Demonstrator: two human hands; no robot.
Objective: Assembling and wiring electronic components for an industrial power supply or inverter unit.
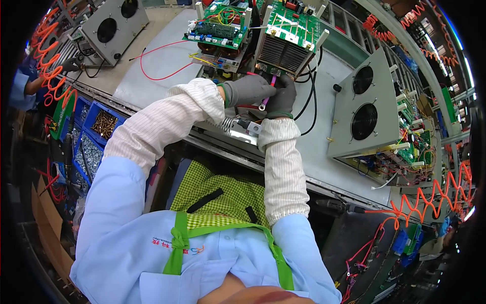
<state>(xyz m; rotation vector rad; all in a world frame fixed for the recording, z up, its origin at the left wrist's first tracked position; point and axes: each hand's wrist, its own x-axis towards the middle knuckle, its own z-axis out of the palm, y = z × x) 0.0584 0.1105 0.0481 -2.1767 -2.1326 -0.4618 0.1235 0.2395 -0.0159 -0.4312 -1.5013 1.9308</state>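
Both my hands wear grey gloves and meet at the front of an open electronic unit. My left hand (250, 91) is closed, its fingertips pinching a short cable with a pink-purple sleeve (274, 80). A metal ring terminal (262, 106) shows at the cable's lower end, just below the fingertips. My right hand (282, 99) is curled right beside it, fingers bent toward the unit; what they grip is hidden. Behind the hands stands a finned black heatsink (284, 54) under a green circuit board (291, 23). Left of it sits another green board (217, 30) with connectors and wires.
A loose red wire (159, 79) lies on the grey worktop (152, 55). At right stands a grey panel with two fans (349, 111); a similar one (114, 30) is far left. Blue bins (104, 121) hold screws. Black cables (313, 101) and orange coiled hoses (430, 200) hang nearby.
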